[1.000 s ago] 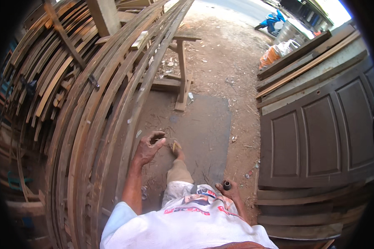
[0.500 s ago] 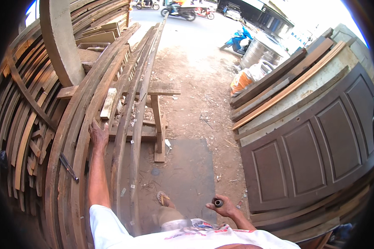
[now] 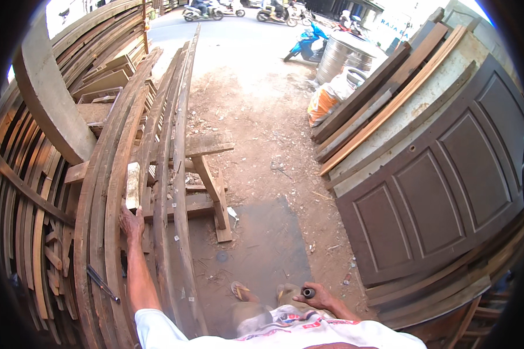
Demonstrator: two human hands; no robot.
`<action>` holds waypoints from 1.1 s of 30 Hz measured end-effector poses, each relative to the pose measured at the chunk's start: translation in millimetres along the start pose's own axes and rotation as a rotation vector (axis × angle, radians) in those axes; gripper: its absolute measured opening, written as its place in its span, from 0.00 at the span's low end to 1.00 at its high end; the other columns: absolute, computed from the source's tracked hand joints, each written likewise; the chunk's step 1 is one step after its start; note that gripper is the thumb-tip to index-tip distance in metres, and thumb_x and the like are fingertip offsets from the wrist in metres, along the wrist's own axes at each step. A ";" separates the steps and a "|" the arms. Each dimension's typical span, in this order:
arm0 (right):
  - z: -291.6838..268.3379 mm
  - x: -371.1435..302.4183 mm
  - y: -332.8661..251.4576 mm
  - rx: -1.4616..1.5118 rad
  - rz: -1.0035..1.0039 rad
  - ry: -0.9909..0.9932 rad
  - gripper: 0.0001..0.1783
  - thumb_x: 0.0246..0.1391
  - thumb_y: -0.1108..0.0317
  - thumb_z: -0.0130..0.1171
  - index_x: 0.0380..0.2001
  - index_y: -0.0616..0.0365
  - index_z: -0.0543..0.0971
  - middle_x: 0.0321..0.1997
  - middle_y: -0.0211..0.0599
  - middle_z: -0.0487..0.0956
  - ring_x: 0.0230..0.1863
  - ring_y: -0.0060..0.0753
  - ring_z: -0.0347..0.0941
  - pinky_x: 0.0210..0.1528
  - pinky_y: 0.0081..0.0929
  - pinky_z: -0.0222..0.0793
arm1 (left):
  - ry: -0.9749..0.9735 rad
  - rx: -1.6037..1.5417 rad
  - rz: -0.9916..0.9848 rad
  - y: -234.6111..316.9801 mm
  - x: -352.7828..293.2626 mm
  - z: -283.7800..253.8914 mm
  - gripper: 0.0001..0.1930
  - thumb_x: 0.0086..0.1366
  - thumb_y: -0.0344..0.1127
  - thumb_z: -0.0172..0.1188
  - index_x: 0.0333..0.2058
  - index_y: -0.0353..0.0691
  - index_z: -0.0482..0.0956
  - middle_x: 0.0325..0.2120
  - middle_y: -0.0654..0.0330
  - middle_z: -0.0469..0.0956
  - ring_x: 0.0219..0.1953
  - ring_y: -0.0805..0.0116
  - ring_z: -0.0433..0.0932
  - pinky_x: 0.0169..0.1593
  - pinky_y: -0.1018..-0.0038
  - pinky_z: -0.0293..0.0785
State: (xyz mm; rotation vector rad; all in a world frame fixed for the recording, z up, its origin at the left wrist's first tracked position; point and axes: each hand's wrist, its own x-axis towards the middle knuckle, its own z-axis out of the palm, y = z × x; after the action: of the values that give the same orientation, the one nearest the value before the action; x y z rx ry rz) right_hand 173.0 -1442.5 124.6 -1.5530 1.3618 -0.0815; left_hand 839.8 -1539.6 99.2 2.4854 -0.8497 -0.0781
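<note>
Head view: brown door at three o'clock.
Left hand: at six-o'clock end of pale block; cannot tell fingers' hold.
Right hand: fingers curled around dark cylinder.

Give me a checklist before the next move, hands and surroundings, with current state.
1. Left hand at the pale rectangular wooden block: ok, it is at the near end.
2. Firm grip on that block: cannot tell, the fingers are partly hidden.
3. Right hand free: not ok, it is closed around a dark hollow-ended cylinder.
4. Long brown wooden beams free of loose tools: not ok, a dark long-handled tool lies there, left of the left forearm.
5. Brown panelled door apart from both hands: ok.
</note>
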 end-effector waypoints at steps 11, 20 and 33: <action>-52.3 43.9 46.0 -0.038 -0.151 -0.159 0.27 0.51 0.45 0.76 0.29 0.60 0.80 0.25 0.34 0.77 0.30 0.26 0.70 0.34 0.34 0.70 | -0.153 -1.484 -0.116 58.2 -336.6 -116.5 0.30 0.64 0.46 0.65 0.61 0.37 0.70 0.49 0.57 0.78 0.50 0.69 0.78 0.55 0.68 0.74; -58.3 82.1 53.8 -0.340 -0.414 -0.464 0.26 0.47 0.48 0.79 0.32 0.62 0.81 0.29 0.38 0.81 0.35 0.30 0.75 0.40 0.32 0.74 | -0.458 -1.161 -0.488 119.4 -604.4 -52.1 0.21 0.59 0.44 0.74 0.47 0.38 0.83 0.43 0.61 0.82 0.46 0.73 0.79 0.53 0.73 0.74; 42.7 -73.4 5.6 0.064 -0.891 -1.018 0.33 0.50 0.37 0.73 0.31 0.59 0.75 0.30 0.29 0.73 0.32 0.22 0.70 0.33 0.25 0.66 | 0.102 -1.056 -0.574 97.7 -828.8 -64.5 0.39 0.61 0.56 0.71 0.62 0.36 0.72 0.54 0.54 0.77 0.56 0.64 0.75 0.59 0.67 0.71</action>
State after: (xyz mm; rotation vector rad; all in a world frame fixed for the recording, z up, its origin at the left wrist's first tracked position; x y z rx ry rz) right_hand 169.5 -1358.8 139.7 -1.6613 -0.1515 0.1125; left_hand 133.7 -1090.4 114.4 1.6063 0.0358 -0.4590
